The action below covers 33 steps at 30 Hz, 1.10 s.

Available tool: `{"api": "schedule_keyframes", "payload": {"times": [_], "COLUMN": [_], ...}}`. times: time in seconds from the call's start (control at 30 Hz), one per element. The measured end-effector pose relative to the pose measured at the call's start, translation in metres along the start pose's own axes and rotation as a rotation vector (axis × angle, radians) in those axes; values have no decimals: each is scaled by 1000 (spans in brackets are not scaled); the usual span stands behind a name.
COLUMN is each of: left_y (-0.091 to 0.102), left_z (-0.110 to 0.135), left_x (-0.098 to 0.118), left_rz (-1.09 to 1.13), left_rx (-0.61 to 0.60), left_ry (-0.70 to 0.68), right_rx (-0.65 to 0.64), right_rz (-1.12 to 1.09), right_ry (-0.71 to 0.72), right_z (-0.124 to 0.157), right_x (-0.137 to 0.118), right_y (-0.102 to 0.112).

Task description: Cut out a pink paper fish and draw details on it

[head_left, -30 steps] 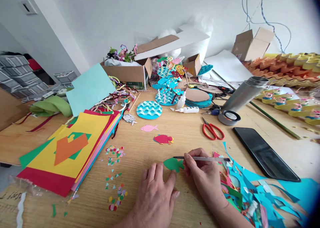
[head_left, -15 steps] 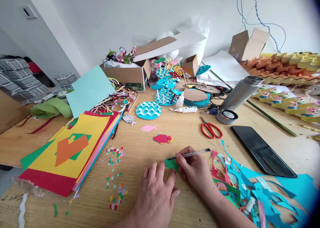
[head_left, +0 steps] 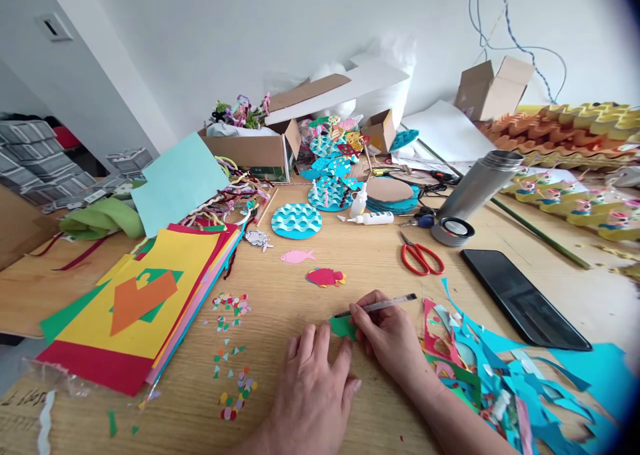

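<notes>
My right hand grips a pen, its tip resting at the upper edge of a small green paper piece. Flat on the table lies my left hand, fingers stretched out; its fingertips touch the green piece and partly cover it. Beyond the hands are a red paper fish with yellow edges and a pink paper fish. A grey patterned paper fish sits farther left, near a blue disc with wavy white strips.
Coloured paper sheets are stacked at left, tiny paper dots beside them. Red-handled scissors, a phone, a steel flask and blue paper scraps lie at right. Glue bottles lie farther back.
The pen has shifted very slightly left, still at the green paper's edge. My left hand stays in place. The view has moved a little.
</notes>
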<state>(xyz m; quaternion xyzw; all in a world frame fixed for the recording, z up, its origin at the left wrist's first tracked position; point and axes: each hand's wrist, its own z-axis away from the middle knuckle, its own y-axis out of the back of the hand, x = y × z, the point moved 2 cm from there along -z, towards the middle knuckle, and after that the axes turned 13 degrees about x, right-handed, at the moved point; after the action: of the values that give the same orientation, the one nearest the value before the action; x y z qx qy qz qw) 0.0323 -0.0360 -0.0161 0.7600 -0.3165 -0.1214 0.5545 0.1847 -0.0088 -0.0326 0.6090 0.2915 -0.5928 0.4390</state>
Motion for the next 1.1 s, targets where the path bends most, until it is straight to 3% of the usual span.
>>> {"api": "schedule_keyframes", "payload": {"times": [0.53, 0.77, 1.1], "left_y": [0, 2, 0], "left_z": [1, 0, 0], "left_x": [1, 1, 0], "left_rz": [5, 20, 33], "left_rx": [-3, -24, -40], "left_ry": [3, 8, 12], "right_rx": [-6, 83, 7], "right_rz": [-1, -17, 18], "right_ry": [6, 75, 54], "right_z": [-1, 1, -1], "right_x": [-1, -3, -1], "right_y": [0, 2, 0]}}
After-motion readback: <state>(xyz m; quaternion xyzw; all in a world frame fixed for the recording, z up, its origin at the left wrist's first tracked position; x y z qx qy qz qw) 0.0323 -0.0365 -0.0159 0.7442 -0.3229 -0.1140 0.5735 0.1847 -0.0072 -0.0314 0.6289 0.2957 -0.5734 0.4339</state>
